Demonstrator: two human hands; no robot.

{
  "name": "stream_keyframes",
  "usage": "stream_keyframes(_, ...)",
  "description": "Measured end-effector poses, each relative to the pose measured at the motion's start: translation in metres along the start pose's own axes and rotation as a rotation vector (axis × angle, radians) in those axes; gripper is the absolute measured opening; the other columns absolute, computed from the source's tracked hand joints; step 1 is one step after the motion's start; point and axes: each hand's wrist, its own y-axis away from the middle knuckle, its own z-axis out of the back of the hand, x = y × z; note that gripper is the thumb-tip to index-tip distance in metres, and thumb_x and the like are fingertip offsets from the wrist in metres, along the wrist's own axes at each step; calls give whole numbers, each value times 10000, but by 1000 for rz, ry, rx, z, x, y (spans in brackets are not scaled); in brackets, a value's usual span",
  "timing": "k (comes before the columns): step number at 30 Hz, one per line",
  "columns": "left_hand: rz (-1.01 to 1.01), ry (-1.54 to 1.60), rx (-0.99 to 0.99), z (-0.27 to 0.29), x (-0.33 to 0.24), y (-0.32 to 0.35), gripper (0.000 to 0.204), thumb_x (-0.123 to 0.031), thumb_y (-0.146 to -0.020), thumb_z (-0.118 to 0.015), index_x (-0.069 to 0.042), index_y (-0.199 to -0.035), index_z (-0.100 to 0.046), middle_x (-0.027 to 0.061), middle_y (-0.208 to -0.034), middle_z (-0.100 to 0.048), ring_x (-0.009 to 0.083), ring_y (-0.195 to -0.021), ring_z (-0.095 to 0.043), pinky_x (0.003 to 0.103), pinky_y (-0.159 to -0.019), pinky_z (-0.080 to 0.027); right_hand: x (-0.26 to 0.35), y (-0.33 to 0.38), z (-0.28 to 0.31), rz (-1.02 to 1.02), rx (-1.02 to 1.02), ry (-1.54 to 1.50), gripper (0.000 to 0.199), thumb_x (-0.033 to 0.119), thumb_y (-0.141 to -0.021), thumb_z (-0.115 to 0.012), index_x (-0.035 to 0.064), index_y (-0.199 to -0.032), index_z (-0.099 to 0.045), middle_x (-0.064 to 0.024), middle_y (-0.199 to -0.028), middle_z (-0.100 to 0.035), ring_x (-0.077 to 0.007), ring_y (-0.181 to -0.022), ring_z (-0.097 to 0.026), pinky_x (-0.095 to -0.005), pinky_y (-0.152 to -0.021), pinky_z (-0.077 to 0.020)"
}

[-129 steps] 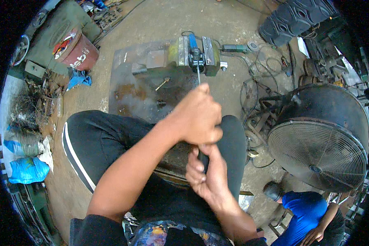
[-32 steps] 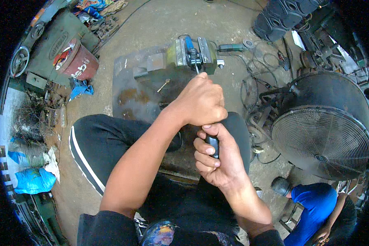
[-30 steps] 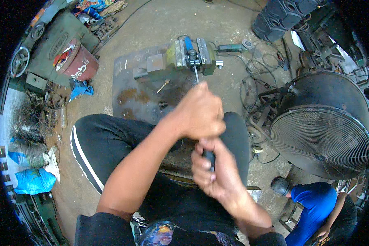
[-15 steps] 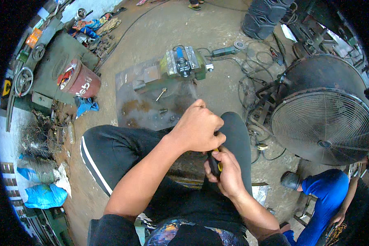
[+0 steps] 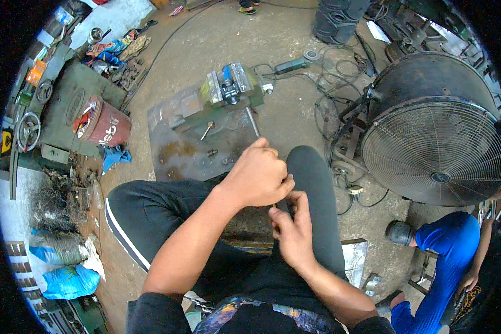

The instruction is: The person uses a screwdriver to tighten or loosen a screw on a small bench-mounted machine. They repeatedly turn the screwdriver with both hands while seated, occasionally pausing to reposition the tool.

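A slim metal rod [image 5: 252, 121] runs at a slight slant from the green bench vise [image 5: 231, 89] down toward the person's knees. Its far end sits at the vise's jaws, beside a blue piece [image 5: 226, 75] clamped there. Its near end is hidden inside the left hand [image 5: 257, 177], just below the vise.

The person's arms are bare up to the elbows. Both hands, the left hand [image 5: 259, 178] and the right hand [image 5: 294, 236], have no gloves on. The sleeves [image 5: 150, 314] are dark and pushed up high. The shirt [image 5: 245, 320] has a busy print with many colours. The trousers [image 5: 167, 209] are black, with a thin white stripe [image 5: 122, 231] down the side of the left leg.
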Motion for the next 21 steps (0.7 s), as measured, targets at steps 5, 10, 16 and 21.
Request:
stream_keyframes(5,-44,116,-119,10,13,1,266,-252,-728,-657,-47,-558,-660,128,-559,-572,297,-648,-542,419,-766,-405,32,-14,11,-372,260,-557,253,233,-1021,-440,142,-1258,-430,-74,-876,-509,-121,-612,-458,-229,-455,-293)
stream_keyframes(10,-30,146,-141,14,24,0,249,-257,-662,-644,-48,-528,-623,123,-533,-520,297,-626,-500,412,-745,-382,42,-23,2,-418,323,-602,195,246,-1050,-424,137,-1210,-447,-59,-866,-507,-87,-537,-379,-215,-435,-258)
stream_keyframes(16,3,233,-191,15,39,-1,266,-265,-644,-636,-37,-517,-587,125,-535,-502,292,-625,-481,401,-742,-367,56,-30,-11,-406,284,-612,150,232,-1059,-463,108,-1143,-453,-51,-871,-508,-69,-530,-366,-212,-427,-250)
stream_keyframes(21,10,283,-190,24,51,-2,269,-269,-634,-626,-23,-526,-607,114,-554,-556,280,-634,-480,398,-742,-364,73,-27,-24,-447,285,-661,153,225,-1057,-505,101,-1134,-460,-44,-881,-513,-65,-538,-369,-211,-421,-246)
